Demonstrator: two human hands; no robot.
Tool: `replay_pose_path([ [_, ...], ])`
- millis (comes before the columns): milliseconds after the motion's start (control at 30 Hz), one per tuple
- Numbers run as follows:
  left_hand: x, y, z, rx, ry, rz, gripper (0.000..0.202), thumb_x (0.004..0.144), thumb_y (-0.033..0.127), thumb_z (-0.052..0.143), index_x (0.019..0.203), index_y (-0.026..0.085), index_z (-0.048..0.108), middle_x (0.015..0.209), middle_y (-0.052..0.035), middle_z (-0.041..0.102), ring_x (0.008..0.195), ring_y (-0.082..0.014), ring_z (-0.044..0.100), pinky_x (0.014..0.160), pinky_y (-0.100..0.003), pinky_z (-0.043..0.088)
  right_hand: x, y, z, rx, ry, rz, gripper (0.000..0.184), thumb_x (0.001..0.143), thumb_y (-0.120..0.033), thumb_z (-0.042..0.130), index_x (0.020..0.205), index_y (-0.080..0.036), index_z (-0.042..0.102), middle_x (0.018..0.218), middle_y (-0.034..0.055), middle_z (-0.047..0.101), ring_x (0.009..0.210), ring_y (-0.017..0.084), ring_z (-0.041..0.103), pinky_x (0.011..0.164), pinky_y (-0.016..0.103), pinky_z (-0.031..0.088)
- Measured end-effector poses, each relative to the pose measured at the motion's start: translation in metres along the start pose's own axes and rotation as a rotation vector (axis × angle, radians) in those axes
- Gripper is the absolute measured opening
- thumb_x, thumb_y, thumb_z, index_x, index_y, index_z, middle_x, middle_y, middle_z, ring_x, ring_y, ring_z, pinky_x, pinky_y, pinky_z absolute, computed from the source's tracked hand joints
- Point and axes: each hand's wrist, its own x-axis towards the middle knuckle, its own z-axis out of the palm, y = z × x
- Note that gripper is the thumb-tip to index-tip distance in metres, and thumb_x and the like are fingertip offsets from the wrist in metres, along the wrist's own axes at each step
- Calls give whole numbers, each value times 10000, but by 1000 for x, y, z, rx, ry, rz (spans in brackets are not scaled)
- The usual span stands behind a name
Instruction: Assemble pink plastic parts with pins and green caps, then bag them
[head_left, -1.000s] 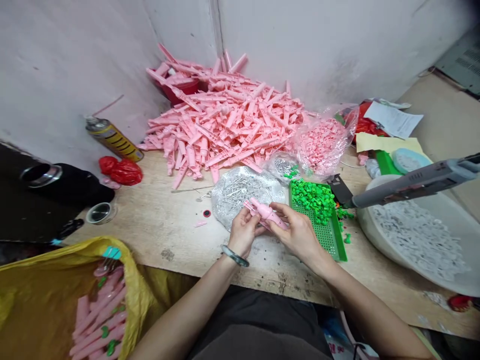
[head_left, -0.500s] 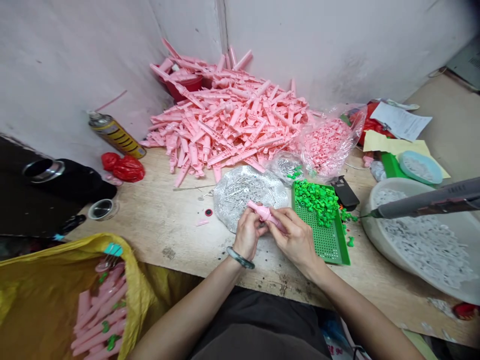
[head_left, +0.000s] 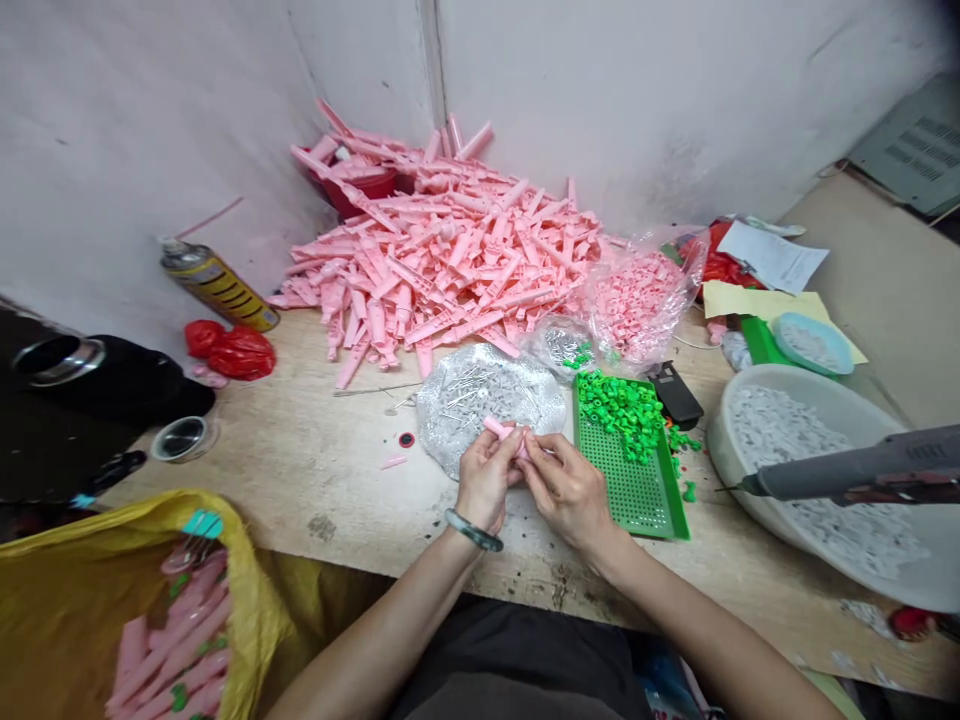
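Both of my hands meet over the near edge of a silvery dish [head_left: 553,408] holding metal pins and small pale pieces. My left hand [head_left: 484,482], with a bangle on its wrist, is closed around a pink plastic tube-shaped part [head_left: 498,428], whose narrow end points up and left. The fingers of my right hand [head_left: 571,492] pinch the same part at its other end. Fingers cover much of it, and any small piece between them cannot be made out. Just right of my right hand lies a green perforated tray [head_left: 637,500] with bright green small parts [head_left: 622,410].
A big heap of pink parts [head_left: 450,260] rises against the wall. At right, a powered screwdriver [head_left: 840,468] hangs over a white basin [head_left: 720,440] of whitish pieces. A yellow sack [head_left: 259,600] with pink pieces stands lower left. A spray can [head_left: 221,285] leans at left.
The right-hand fingers have shifted toward the middle of the pink part and now cover more of it. The whole view has shifted slightly, with the tabletop things appearing further left.
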Motion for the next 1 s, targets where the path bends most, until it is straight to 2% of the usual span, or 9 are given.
replay_pose_path([
  [233,1,11,-1,-96,28,-126,290,744,150,709,1015,103,618,964,-129,723,744,-174,700,630,-251,565,4,-3,-8,-18,-36,32,372,935,-207,525,1301,-227,588,1100,94,648,981,213,610,799,336,524],
  [333,-2,25,2,-75,3,-4,303,740,185,728,1015,124,615,1016,-123,720,791,-198,705,614,-264,574,19,0,-28,179,-151,196,312,921,-354,572,1196,-219,632,1096,88,649,981,220,613,777,337,519],
  [433,-6,37,8,-5,-25,209,344,726,251,769,1019,143,624,1044,-109,715,893,-226,701,682,-293,590,35,9,-37,548,-335,389,314,888,-480,593,927,-173,643,754,16,637,634,136,570,539,239,444],
  [533,-6,44,11,2,-36,315,370,721,285,788,1033,163,631,1091,-99,705,957,-241,696,779,-335,592,60,33,-33,744,-430,407,342,854,-506,614,875,-165,637,684,-8,618,559,111,530,516,221,414],
  [600,-3,46,12,-83,-27,292,322,757,273,763,1031,177,625,1132,-99,692,1008,-247,687,843,-367,584,87,62,-32,597,-332,443,352,871,-498,567,896,-163,672,766,24,659,647,133,590,600,241,464],
  [667,-1,46,10,-206,-3,213,211,834,243,684,1019,180,604,1143,-110,684,1075,-246,665,885,-383,574,118,100,-34,179,48,661,363,906,-462,484,950,-164,685,879,60,680,764,160,625,691,263,486],
  [733,0,45,8,-306,26,108,104,900,208,589,997,174,574,1138,-135,677,1125,-255,642,899,-402,572,146,139,-37,-10,230,778,400,923,-362,420,1163,-114,623,1152,169,619,1007,224,598,838,329,465],
  [900,-4,39,2,-343,-43,-55,101,922,256,555,982,180,527,1169,-148,640,1100,-340,647,866,-593,556,177,195,-37,-168,263,862,313,803,-296,578,1007,-86,688,1111,225,601,1021,300,587,875,392,432],
  [1000,-4,38,3,-292,-34,-15,153,867,207,635,956,183,514,1045,-93,656,1028,-296,680,834,-507,595,170,193,-36,-206,283,802,300,841,-270,520,1055,-122,670,1149,182,608,1043,276,578,907,376,417],
])
